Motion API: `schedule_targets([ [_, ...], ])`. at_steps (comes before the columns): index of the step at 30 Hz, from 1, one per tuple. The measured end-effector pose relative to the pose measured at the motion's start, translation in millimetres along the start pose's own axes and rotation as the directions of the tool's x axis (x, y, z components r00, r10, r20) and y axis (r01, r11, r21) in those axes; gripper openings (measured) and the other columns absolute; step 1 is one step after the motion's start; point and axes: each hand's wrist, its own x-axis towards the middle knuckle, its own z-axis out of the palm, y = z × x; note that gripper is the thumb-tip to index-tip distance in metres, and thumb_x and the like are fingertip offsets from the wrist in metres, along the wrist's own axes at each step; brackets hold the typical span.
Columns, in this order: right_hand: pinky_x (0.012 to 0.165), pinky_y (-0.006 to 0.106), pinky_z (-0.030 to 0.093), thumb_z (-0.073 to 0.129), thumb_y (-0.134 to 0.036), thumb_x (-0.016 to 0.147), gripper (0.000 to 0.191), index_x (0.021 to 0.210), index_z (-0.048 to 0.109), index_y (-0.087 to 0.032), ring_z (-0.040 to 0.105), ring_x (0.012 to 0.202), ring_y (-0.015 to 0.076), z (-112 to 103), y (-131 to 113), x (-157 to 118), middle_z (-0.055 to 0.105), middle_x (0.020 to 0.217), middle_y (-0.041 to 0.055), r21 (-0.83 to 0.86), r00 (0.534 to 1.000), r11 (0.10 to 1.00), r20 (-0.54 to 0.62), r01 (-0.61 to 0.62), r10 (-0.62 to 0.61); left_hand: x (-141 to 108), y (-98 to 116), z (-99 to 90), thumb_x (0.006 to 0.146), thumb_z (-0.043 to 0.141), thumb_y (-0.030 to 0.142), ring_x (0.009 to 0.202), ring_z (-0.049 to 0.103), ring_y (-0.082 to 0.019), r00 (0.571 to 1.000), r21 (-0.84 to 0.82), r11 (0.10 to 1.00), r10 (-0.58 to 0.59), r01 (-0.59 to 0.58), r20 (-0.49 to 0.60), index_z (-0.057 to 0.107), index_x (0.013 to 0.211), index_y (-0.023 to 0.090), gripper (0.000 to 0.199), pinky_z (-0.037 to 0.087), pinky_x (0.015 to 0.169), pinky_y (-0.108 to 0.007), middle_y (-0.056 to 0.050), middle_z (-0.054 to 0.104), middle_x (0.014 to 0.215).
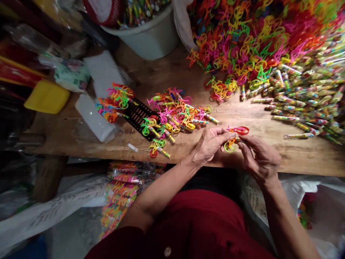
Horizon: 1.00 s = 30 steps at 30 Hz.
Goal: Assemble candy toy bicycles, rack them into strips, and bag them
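Close to the table's front edge, a small plastic toy bicycle (231, 144) in pink, red, orange and green is pinched between my two hands. My left hand (210, 144) grips it from the left with thumb and fingers. The fingertips of my right hand (260, 154) close on its right side, and its middle is partly hidden by them. To the left lies a loose heap of toy bicycles (175, 111), several with candy-filled tubes (211, 118) attached. Farther right, a single candy tube (298, 136) lies on the wood near a large pile of wrapped candy tubes (309, 97).
A big mound of coloured plastic bicycle parts (242, 39) covers the back right of the wooden table (161, 73). At the back stands a pale bucket (153, 39) of tubes. A black slotted tray (138, 115) lies under the left heap. Packed bags (121, 196) hang below the edge.
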Motion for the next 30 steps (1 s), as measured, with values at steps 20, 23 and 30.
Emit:
schedule_targets([
  [20, 0.082, 0.031, 0.064, 0.064, -0.015, 0.092, 0.023, 0.112, 0.072, -0.021, 0.078, 0.089, 0.0212, -10, 6, -4, 0.08, 0.102, 0.0072, 0.045, 0.995, 0.999, 0.101, -0.025, 0.02, 4, -19, 4.1, 0.07, 0.081, 0.028, 0.046, 0.045, -0.003, 0.989, -0.069, 0.987, -0.146, 0.143, -0.033, 0.064, 0.069, 0.009, 0.026, 0.026, 0.04, -0.016, 0.002, 0.058, 0.059],
  [23, 0.081, 0.03, 0.064, 0.063, -0.012, 0.092, 0.025, 0.114, 0.071, -0.02, 0.077, 0.089, 0.02, -8, 1, 3, 0.079, 0.104, 0.0081, 0.035, 0.996, 0.999, 0.086, -0.001, -0.002, 6, -13, 3.6, 0.065, 0.085, 0.039, 0.047, 0.046, -0.004, 0.987, -0.019, 0.987, -0.162, 0.162, -0.007, 0.065, 0.071, 0.01, 0.037, 0.031, 0.042, -0.017, 0.002, 0.058, 0.061],
  [30, 0.055, 0.023, 0.056, 0.066, -0.02, 0.094, 0.039, 0.132, 0.059, -0.02, 0.065, 0.058, 0.0112, -5, -3, 18, 0.076, 0.097, 0.0059, -0.022, 0.999, 0.999, 0.019, -0.045, 0.046, -12, 78, -42.1, 0.084, 0.069, 0.046, 0.059, 0.054, -0.011, 0.962, 0.705, 0.708, 0.212, -0.029, -0.173, 0.071, 0.076, 0.016, 0.031, 0.041, 0.058, -0.025, -0.002, 0.063, 0.068],
])
